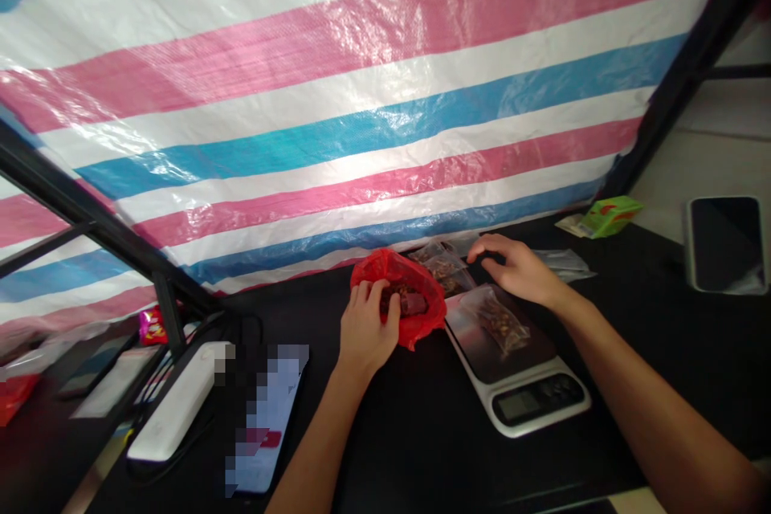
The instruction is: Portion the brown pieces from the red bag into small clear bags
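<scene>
A red plastic bag (430,295) lies with its mouth open on the black table, small brown dried pieces and a dark reddish block inside. My left hand (369,325) is closed on its left rim, fingers over the edge. Beside it, a white digital kitchen scale (475,397) bears a small clear bag (497,320) of brown dried pieces. Behind the scale lies another clear bag (442,263) with similar contents. My right hand (511,265) hovers over the back of the scale, near that bag, with fingers bent and apart, and nothing visible in them.
To the left lie a white power strip (181,401) with black cables and a phone (268,426) with a blurred screen. A green box (611,217), a clear plastic bag (563,263) and another phone (726,245) are at the right. Striped plastic sheeting (361,120) hangs behind.
</scene>
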A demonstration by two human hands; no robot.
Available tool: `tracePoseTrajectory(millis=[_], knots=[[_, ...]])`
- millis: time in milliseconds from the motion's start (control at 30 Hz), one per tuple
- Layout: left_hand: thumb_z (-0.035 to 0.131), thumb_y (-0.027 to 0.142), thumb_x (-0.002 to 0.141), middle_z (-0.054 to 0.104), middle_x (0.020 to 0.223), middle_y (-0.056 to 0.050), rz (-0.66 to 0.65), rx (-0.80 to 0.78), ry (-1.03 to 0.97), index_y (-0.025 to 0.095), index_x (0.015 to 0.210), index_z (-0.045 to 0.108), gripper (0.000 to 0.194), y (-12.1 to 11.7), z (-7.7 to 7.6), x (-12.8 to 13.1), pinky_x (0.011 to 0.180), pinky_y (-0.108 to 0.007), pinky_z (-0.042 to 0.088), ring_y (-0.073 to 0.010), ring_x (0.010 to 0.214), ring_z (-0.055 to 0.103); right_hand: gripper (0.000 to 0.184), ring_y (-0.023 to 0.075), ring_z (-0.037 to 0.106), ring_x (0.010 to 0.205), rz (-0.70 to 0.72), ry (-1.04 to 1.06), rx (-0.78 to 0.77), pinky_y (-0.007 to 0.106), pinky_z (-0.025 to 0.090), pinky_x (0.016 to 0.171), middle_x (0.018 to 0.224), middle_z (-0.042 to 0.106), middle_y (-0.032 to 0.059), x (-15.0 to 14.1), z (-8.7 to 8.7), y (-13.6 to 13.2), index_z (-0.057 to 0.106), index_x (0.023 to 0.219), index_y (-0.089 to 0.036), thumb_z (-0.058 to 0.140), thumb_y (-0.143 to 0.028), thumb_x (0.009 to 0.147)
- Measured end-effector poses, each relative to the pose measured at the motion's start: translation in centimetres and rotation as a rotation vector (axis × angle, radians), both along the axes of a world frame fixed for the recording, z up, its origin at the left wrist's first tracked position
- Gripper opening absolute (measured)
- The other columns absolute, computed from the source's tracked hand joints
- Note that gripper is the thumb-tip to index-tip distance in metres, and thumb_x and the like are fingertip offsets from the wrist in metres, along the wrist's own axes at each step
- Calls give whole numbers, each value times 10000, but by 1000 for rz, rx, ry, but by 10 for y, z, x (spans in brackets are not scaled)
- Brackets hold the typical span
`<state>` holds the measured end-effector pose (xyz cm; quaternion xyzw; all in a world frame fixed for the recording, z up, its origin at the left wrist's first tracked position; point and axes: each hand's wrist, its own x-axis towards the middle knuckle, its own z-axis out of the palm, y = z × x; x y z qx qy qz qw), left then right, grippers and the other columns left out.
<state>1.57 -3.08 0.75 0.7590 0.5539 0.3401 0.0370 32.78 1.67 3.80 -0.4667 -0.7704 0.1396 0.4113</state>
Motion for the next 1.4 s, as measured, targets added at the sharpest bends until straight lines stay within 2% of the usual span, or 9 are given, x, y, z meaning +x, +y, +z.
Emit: tracePoseTrajectory(millis=[233, 400, 600, 767, 900, 1067, 1167, 1267, 1400], knots=[[462, 296, 1053, 686, 1112, -96, 70, 43, 17, 251, 1131, 666, 223, 2, -1, -2, 965, -429, 508, -293, 1088, 624, 270, 240, 695, 914, 25, -68, -16, 360, 525, 847, 919, 759, 34, -5, 1, -5, 740, 865, -234, 533, -110, 743], [428, 324, 1064, 682, 1167, -148, 192, 5, 55, 184, 1215, 674, 320, 5, -1, -5, 927, -452, 512, -327, 1082, 658, 276, 236, 693, 910, 55, -99, -32, 353, 517, 842, 937, 749, 34, -6, -2, -6, 733, 878, -226, 534, -94, 742], [433, 342, 1064, 639, 1227, -168, 369, 13, 7, 159, 1290, 653, 365, 5, 6, -11, 839, -410, 530, -284, 918, 713, 319, 244, 682, 954, 113, -136, -101, 362, 504, 879, 978, 752, 36, -5, 3, -9, 749, 921, -230, 537, -80, 736], [469, 334, 1050, 556, 1295, -170, 431, 111, -47, 175, 1345, 618, 367, 3, 6, -11, 838, -404, 547, -277, 945, 697, 271, 261, 679, 952, 177, -206, -151, 384, 495, 900, 951, 755, 49, -6, 6, -12, 763, 888, -226, 566, -84, 767], [518, 290, 1023, 517, 1287, -163, 361, 294, -119, 174, 1270, 642, 300, 3, 4, -11, 913, -425, 550, -293, 1062, 657, 152, 257, 664, 913, 207, -230, -207, 380, 484, 879, 897, 731, 52, -7, 6, -12, 722, 797, -216, 598, -128, 813], [530, 189, 1000, 561, 1159, -102, 94, 406, -208, 203, 1134, 658, 185, -7, 7, -3, 930, -363, 550, -231, 1055, 649, 150, 246, 615, 851, 242, -142, -266, 373, 465, 809, 844, 675, 54, -11, 18, -19, 634, 764, -216, 546, -204, 885], [532, 145, 983, 582, 1102, -81, -37, 426, -236, 209, 1079, 660, 173, -14, 9, 4, 915, -334, 552, -205, 1014, 661, 168, 257, 619, 895, 255, -83, -293, 381, 465, 833, 899, 684, 61, -12, 24, -22, 657, 826, -217, 539, -267, 934], [537, 115, 966, 598, 1058, -73, -86, 435, -246, 205, 1037, 665, 172, -17, 11, 9, 877, -316, 553, -195, 975, 668, 184, 275, 629, 953, 262, -131, -327, 402, 463, 892, 955, 702, 76, -10, 19, -21, 709, 868, -214, 584, -327, 944], [536, 89, 956, 605, 1019, -65, -104, 452, -276, 198, 996, 664, 173, -17, 13, 9, 846, -306, 551, -183, 930, 665, 236, 260, 617, 881, 251, -169, -336, 387, 459, 835, 875, 675, 62, -5, 13, -17, 672, 753, -209, 619, -350, 934]])
